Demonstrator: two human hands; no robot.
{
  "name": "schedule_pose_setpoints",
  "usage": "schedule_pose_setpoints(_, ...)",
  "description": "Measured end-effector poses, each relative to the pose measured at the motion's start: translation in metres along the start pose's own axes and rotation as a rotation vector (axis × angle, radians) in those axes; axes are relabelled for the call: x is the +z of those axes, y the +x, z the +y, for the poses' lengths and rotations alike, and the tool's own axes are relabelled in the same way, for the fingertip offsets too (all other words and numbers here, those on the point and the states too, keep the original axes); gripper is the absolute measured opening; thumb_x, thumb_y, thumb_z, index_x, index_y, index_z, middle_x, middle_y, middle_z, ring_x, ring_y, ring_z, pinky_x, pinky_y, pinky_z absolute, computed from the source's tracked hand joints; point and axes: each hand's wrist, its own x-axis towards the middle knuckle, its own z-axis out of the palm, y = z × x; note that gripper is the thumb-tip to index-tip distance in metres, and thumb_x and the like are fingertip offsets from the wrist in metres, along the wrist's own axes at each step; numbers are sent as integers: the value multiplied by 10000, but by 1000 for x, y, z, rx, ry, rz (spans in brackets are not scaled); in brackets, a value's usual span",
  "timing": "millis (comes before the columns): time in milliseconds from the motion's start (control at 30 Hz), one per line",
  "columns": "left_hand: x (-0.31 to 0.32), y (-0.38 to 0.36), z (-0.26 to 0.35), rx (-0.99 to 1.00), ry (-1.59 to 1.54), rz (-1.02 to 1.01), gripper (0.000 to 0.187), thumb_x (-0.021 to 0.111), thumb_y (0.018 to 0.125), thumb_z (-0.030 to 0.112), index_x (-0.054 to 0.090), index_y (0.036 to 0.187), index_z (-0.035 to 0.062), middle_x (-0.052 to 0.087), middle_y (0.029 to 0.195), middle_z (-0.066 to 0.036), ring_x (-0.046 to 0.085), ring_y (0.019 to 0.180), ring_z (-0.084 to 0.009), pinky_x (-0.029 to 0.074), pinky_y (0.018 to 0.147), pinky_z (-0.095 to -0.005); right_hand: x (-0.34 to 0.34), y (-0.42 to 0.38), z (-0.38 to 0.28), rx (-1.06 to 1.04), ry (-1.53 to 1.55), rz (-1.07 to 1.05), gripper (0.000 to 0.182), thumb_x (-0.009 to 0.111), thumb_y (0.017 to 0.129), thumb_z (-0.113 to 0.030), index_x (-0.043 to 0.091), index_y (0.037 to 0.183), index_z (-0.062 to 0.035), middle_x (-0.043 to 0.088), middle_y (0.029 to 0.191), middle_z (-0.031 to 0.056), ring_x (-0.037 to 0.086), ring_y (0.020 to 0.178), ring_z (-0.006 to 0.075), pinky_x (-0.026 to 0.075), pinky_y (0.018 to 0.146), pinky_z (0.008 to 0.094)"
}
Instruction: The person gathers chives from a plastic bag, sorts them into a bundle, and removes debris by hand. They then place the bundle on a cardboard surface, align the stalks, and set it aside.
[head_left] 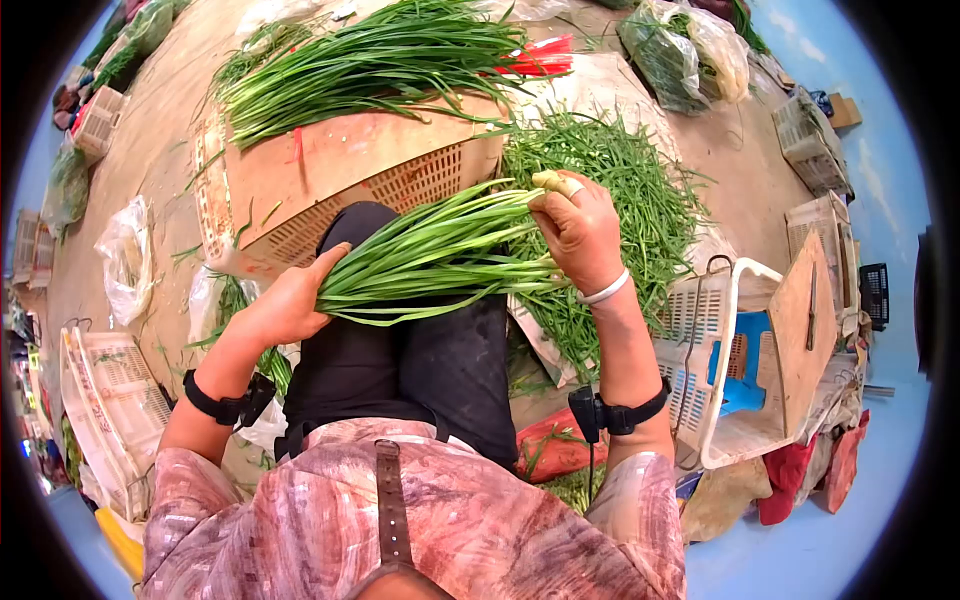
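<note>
A loose bunch of garlic chives lies across my lap, green leaves to the left and pale stem ends to the right. My left hand is wrapped round the leaf end, thumb on top. At the pale ends, my right hand is closed in a pinch on some stems; its fingertips wear yellowish covers. A thicker pile of chives rests on a board over an upturned plastic crate in front of me. Red ties lie at that pile's right end.
Loose chive scraps are heaped on the floor at the right. A white crate with a wooden board stands beside my right arm. Plastic bags sit farther back, and more crates are at the left.
</note>
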Motion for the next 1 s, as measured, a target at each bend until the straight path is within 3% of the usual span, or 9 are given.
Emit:
schedule_pose_setpoints(233, 9, -5, -1, 36, -98, 79, 644, 597, 704, 10, 336, 1292, -12, 593, 954, -272, 576, 938, -396, 450, 807, -386, -49, -2, 32, 744, 851, 100, 83, 587, 792, 30, 630, 861, 12, 666, 775, 88, 623, 679, 117, 491, 602, 234)
schedule_pose_setpoints(300, 19, -5, -14, 98, -111, 160, 596, 602, 711, 10, 367, 1258, -11, 604, 889, -242, 600, 846, -356, 467, 739, -365, -54, -27, 83, 800, 739, 282, 110, 603, 796, -27, 630, 894, 16, 669, 800, 119, 632, 701, 182, 502, 637, 286)
schedule_pose_setpoints(367, 18, -10, -16, 154, -123, 242, 548, 607, 718, 11, 398, 1224, -11, 616, 824, -212, 625, 754, -315, 484, 670, -343, -63, -55, 119, 811, -316, 59, 241, 635, 789, -116, 612, 970, 41, 656, 901, 178, 629, 779, 255, 497, 708, 344)
schedule_pose_setpoints(433, 6, -16, -6, -273, -550, -113, 472, 619, 732, 6, 437, 1167, 9, 569, 701, -112, 557, 576, -172, 441, 517, -257, -58, -80, 122, 800, -418, -26, 322, 647, 782, -152, 590, 1022, 54, 635, 956, 205, 619, 820, 280, 486, 746, 360)
schedule_pose_setpoints(467, 7, -19, -7, -282, -555, -105, 472, 619, 732, 6, 437, 1167, 9, 569, 701, -112, 557, 576, -172, 441, 517, -257, -55, -90, 118, 790, -523, -117, 404, 660, 774, -188, 568, 1074, 68, 615, 1011, 233, 609, 861, 305, 475, 784, 376)
schedule_pose_setpoints(567, 12, -31, -11, -301, -1376, -466, 400, 625, 747, 60, 475, 1105, -37, 503, 626, -76, 394, 413, -77, 315, 393, -206, -22, -85, 70, 1170, 698, -59, 472, 615, 840, -165, 455, 1226, 55, 601, 1021, 183, 633, 859, 225, 514, 661, 282)
schedule_pose_setpoints(633, 26, -35, -15, -289, -1491, -459, 397, 626, 747, 86, 483, 1087, -60, 488, 609, -82, 351, 386, -65, 272, 370, -201, 3, -77, 33, 1211, 1202, -44, 498, 507, 908, -175, 319, 1309, 51, 534, 1134, 212, 644, 873, 267, 525, 585, 245)
schedule_pose_setpoints(833, 36, -55, -28, -303, -1632, -472, 413, 647, 730, 77, 481, 1090, -41, 480, 616, -94, 348, 399, -67, 266, 377, -196, 36, -32, 1, 1076, 1081, -70, 554, 611, 841, -135, 345, 1281, 70, 604, 980, 157, 643, 761, 175, 483, 544, 213)
schedule_pose_setpoints(1000, 37, -69, -37, -316, -1541, -343, 324, 657, 705, 41, 507, 984, -29, 509, 678, -108, 354, 419, -68, 287, 394, -216, 31, 10, -26, 442, 271, 16, 259, 611, 777, -28, 595, 1036, -20, 633, 887, 122, 630, 747, 228, 487, 665, 301)
